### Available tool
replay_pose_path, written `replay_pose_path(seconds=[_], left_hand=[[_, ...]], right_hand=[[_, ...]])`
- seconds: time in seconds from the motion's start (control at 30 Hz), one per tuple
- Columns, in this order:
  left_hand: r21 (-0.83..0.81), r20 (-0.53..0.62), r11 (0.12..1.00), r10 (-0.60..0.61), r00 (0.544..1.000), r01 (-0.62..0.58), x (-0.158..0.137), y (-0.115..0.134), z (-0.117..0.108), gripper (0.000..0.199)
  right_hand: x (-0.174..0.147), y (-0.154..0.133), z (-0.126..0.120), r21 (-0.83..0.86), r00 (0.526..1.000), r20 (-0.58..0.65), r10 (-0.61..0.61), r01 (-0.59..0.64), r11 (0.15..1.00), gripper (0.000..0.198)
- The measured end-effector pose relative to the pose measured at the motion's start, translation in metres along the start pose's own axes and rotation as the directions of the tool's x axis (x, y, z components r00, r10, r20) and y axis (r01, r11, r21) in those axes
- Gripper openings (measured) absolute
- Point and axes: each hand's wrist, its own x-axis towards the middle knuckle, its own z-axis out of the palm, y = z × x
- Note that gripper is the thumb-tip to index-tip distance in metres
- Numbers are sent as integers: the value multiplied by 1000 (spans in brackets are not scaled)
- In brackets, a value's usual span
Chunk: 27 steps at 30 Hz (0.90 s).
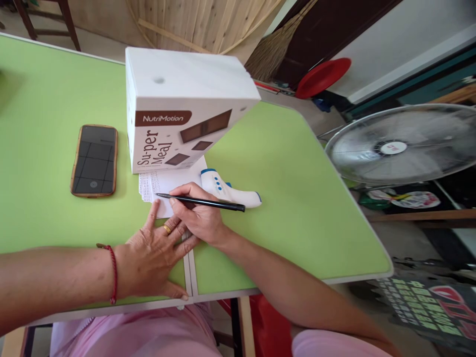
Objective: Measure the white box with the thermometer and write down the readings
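Note:
My right hand [203,215] is closed around a black pen [211,201], its tip touching a white sheet of paper [166,211] with rows of small print along its left side. Flat and spread, my left hand [154,255] presses on the lower edge of the sheet and the table, its fingers partly under my right hand. Behind the paper stands a white NutriMotion box [193,77], covering the sheet's far end. A white and blue infrared thermometer [238,194] lies just right of the paper, beside my right hand.
A phone in a brown case [94,161] lies left of the box on the green folding table [282,238], which has a seam down its middle. A fan [394,148] stands past the right edge. Farther back are a broom [277,44] and a red plastic item [323,78].

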Motion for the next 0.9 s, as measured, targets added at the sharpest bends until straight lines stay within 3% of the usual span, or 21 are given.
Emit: replay_pose_path(seconds=[0.3, 0.57, 0.9], left_hand=[[8, 22, 1000, 2, 1000, -2, 0, 1, -2, 94], [33, 96, 999, -11, 995, 8, 1, 2, -8, 93], [46, 55, 999, -6, 998, 4, 2, 1, -7, 93]], right_hand=[[0, 2, 1, 27, 1000, -10, 26, -26, 999, 5], [2, 1, 1, 35, 999, -12, -42, 43, 998, 2], [2, 2, 1, 35, 999, -20, -46, 47, 998, 0]])
